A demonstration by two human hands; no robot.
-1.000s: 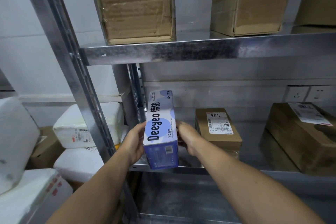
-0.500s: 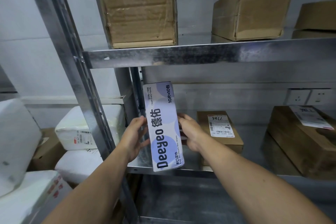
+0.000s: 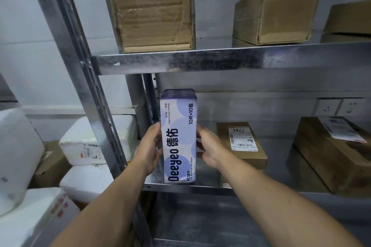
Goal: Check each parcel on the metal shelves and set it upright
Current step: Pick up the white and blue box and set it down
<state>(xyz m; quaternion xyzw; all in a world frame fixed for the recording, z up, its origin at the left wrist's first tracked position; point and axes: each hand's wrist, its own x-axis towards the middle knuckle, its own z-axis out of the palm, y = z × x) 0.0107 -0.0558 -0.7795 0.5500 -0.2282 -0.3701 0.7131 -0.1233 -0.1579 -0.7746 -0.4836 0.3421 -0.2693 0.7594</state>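
Observation:
A tall purple-and-white Deeyeo wipes box [image 3: 178, 136] stands on end at the left front of the middle metal shelf [image 3: 210, 187]. My left hand [image 3: 150, 150] holds its left side and my right hand [image 3: 208, 146] holds its right side, fingers wrapped behind. To its right a small brown parcel [image 3: 241, 146] lies flat with its label up. A larger brown parcel [image 3: 331, 154] lies at the far right, label on top.
The upper shelf [image 3: 230, 58] carries a tall carton [image 3: 152, 8], a tilted open-ended carton [image 3: 277, 12] and another at the right edge [image 3: 349, 18]. A slanted steel post [image 3: 84, 78] stands at left. White foam parcels [image 3: 94, 142] are stacked beyond it. Wall sockets [image 3: 339, 106] sit behind.
The wipes box has been swung from lying tilted in my hands to standing vertical with its bottom on the shelf edge. Both hands stayed on its sides.

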